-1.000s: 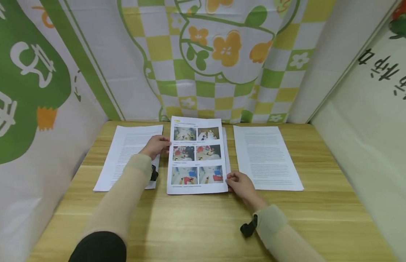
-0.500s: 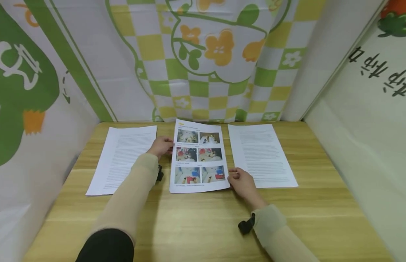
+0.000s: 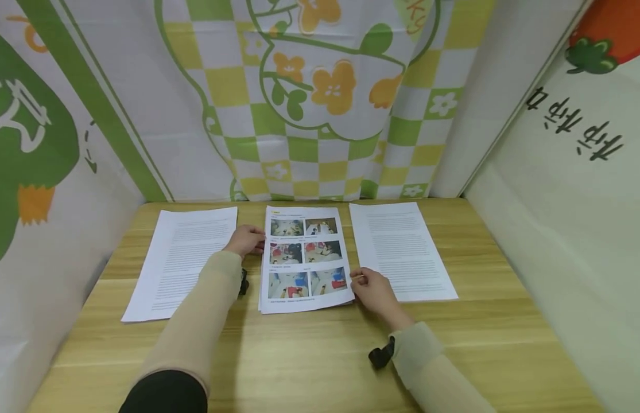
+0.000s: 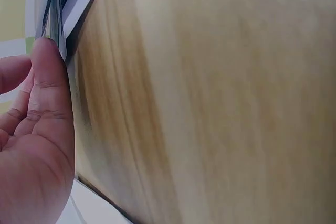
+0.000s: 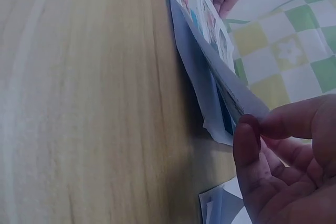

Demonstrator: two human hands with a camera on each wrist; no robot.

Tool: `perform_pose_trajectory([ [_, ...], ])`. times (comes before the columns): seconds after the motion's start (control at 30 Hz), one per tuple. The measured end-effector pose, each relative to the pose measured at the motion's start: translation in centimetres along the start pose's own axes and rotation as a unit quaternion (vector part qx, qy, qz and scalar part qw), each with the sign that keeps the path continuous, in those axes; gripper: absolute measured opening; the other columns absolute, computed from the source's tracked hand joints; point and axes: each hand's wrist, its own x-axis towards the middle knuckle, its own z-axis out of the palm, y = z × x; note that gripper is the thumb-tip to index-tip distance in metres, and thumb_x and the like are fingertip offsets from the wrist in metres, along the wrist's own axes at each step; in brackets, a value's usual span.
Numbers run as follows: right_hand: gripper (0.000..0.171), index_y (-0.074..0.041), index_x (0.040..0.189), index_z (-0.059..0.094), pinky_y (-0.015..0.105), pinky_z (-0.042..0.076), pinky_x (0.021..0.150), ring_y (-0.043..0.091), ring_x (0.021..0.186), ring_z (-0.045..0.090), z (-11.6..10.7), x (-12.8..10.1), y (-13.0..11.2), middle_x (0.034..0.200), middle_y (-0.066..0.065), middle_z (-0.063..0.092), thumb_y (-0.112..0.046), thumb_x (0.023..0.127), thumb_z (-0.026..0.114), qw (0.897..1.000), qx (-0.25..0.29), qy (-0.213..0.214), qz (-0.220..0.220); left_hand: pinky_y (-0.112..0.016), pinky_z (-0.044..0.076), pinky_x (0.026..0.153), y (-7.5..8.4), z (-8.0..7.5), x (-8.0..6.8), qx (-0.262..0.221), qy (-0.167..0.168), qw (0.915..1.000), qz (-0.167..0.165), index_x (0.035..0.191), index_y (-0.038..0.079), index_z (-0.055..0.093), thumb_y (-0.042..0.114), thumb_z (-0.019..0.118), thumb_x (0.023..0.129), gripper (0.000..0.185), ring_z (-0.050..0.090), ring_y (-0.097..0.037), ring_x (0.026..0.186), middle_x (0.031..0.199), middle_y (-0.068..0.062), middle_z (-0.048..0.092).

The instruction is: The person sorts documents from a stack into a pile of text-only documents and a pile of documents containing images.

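The left hand (image 3: 245, 240) rests at the left edge of a stack of printed sheets (image 3: 304, 259), thumb and fingers closed lightly on that edge; the left wrist view shows the thumb (image 4: 50, 85) pressed flat against the sheet edges. The right hand (image 3: 372, 289) pinches the lower right corner of the same stack between thumb and fingertips (image 5: 252, 140), and the right wrist view shows that corner raised slightly off the table (image 3: 309, 355), with several sheet edges fanned beneath the top page. The stack lies in the middle of the wooden table, its top page bearing six colour photographs in two columns. A page of text (image 3: 181, 259) lies to the left of the stack, partly under the left forearm, and a second page of text (image 3: 400, 249) lies to the right, just beside the right hand; neither hand touches these. Both forearms wear beige sleeves (image 3: 196, 321), each with a small black device at the wrist. Printed cloth panels (image 3: 320, 97) with a green and yellow check, flowers and lettering enclose the table at the back and on both sides.
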Motion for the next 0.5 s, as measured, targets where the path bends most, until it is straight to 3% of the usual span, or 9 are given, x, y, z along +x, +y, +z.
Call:
perform_pose_trajectory([
  [0.17, 0.013, -0.001, 0.101, 0.069, 0.039, 0.054, 0.079, 0.021, 0.084, 0.065, 0.18, 0.23, -0.2, 0.089, 0.006, 0.068, -0.005, 0.091, 0.062, 1.0, -0.005, 0.014, 0.009, -0.026, 0.059, 0.068, 0.49, -0.08, -0.02, 0.007, -0.011, 0.9999, -0.005, 0.127, -0.015, 0.057, 0.004, 0.054, 0.103, 0.03, 0.064, -0.016, 0.075, 0.1, -0.019, 0.066],
  [0.5, 0.018, 0.002, 0.108, 0.07, 0.047, 0.054, 0.092, 0.028, 0.098, 0.065, 0.44, -0.02, -0.36, 0.101, 0.012, 0.071, -0.005, 0.094, 0.061, 1.0, -0.015, 0.002, 0.009, -0.027, 0.059, 0.073, -0.06, -0.29, -0.45, 0.03, -0.006, 0.9995, -0.01, 0.132, -0.014, 0.056, 0.009, 0.051, 0.105, 0.036, 0.065, -0.019, 0.086, 0.111, -0.022, 0.065],
])
